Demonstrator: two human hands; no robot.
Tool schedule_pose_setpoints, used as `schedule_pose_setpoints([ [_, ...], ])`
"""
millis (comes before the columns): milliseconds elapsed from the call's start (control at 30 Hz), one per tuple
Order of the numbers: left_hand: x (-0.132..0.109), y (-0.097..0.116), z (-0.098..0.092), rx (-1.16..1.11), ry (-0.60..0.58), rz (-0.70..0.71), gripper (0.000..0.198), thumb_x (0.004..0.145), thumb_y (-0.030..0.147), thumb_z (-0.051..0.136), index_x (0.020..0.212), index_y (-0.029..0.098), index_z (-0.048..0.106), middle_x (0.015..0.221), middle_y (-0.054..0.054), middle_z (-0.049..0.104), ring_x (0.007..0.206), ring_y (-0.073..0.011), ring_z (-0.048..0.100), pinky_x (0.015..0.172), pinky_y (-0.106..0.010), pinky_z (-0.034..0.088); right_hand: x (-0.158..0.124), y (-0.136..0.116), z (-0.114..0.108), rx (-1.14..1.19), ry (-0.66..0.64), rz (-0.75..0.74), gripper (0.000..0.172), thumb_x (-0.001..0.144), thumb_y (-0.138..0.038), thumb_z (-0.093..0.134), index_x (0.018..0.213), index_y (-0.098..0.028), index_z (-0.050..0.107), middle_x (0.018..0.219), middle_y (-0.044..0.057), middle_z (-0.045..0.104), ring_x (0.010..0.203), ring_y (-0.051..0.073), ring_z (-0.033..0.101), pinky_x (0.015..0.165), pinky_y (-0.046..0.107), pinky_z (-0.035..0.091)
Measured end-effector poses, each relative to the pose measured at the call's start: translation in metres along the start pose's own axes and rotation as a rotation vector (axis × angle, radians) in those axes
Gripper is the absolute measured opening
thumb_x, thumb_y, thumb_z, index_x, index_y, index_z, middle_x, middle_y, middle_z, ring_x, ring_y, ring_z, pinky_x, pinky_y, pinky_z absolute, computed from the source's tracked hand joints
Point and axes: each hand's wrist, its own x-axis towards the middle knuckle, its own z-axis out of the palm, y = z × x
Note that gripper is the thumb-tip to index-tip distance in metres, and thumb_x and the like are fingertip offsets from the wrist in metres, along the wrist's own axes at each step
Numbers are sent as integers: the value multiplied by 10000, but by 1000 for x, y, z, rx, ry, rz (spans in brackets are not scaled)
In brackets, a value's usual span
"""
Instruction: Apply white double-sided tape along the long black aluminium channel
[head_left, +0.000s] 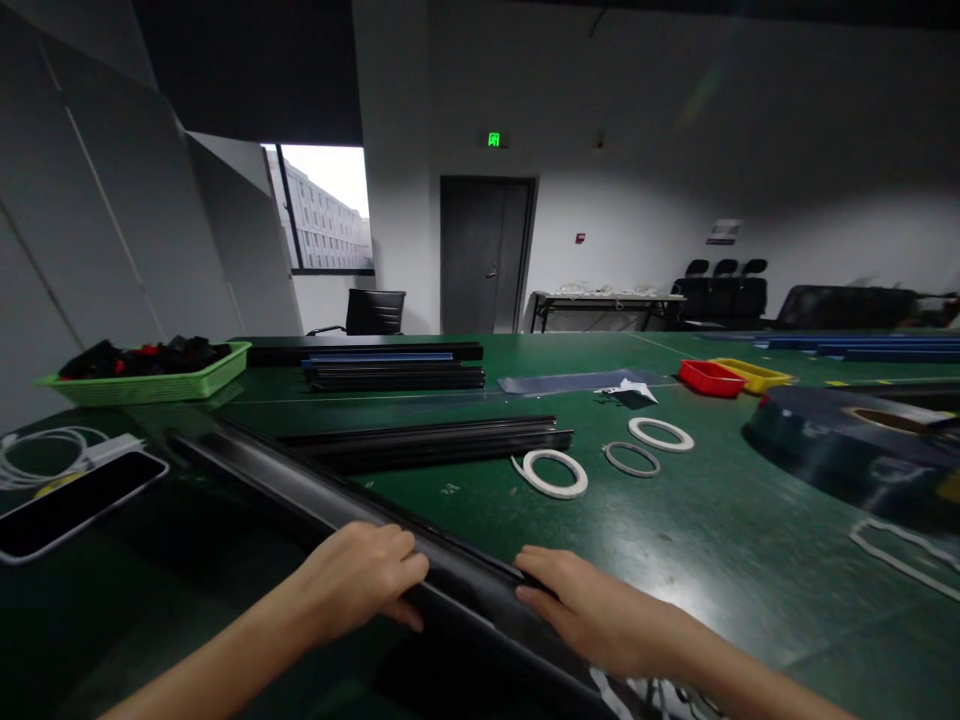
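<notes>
A long black channel-shaped strip (465,572) runs diagonally over the green table, from the upper left towards me at the lower right. My left hand (367,572) is closed over its near edge, with the thumb below. On the far edge, my right hand (566,600) grips the strip, its fingers curled round the rim. Part of the strip's near end is hidden behind my right forearm. Beyond it lie more black strips (435,440) in a bundle. A roll of white tape (553,491) with a loose end sits past my right hand.
To the left are a phone (82,503), a white cable (45,450) and a green basket (157,388) of dark pieces. Two more rings of tape (660,444), a red tray (711,378), a yellow tray (750,374) and a large dark roll (840,450) stand right.
</notes>
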Motion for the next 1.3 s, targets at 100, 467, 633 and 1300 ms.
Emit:
schedule_pose_setpoints([
  [100, 6, -4, 1, 19, 44, 33, 338, 757, 541, 558, 776, 209, 495, 741, 16, 583, 624, -155, 560, 480, -269, 306, -8, -5, 5, 55, 31, 80, 195, 882, -282, 375, 854, -198, 548, 925, 42, 593, 834, 160, 550, 718, 255, 400],
  [467, 19, -24, 21, 36, 190, 186, 396, 752, 588, 527, 743, 192, 526, 696, 8, 565, 588, -134, 502, 465, -258, 255, -22, -11, 21, 150, 112, 152, 207, 892, -288, 355, 901, -198, 541, 920, 44, 616, 819, 154, 573, 699, 255, 395],
  [633, 20, -30, 28, 33, 230, 244, 396, 775, 587, 496, 759, 193, 531, 690, 5, 558, 587, -130, 487, 464, -249, 255, 2, -2, -2, -63, 53, -56, 387, 924, -382, 274, 877, -170, 594, 874, 68, 603, 814, 173, 558, 729, 289, 414],
  [1300, 17, -5, 15, -144, 140, 29, 528, 814, 662, 290, 781, 195, 535, 798, -30, 587, 689, -178, 529, 599, -306, 384, 133, 30, 11, -673, 304, -880, 366, 856, -200, 426, 1219, -179, 470, 1380, 122, 400, 1194, 178, 391, 941, 357, 335],
])
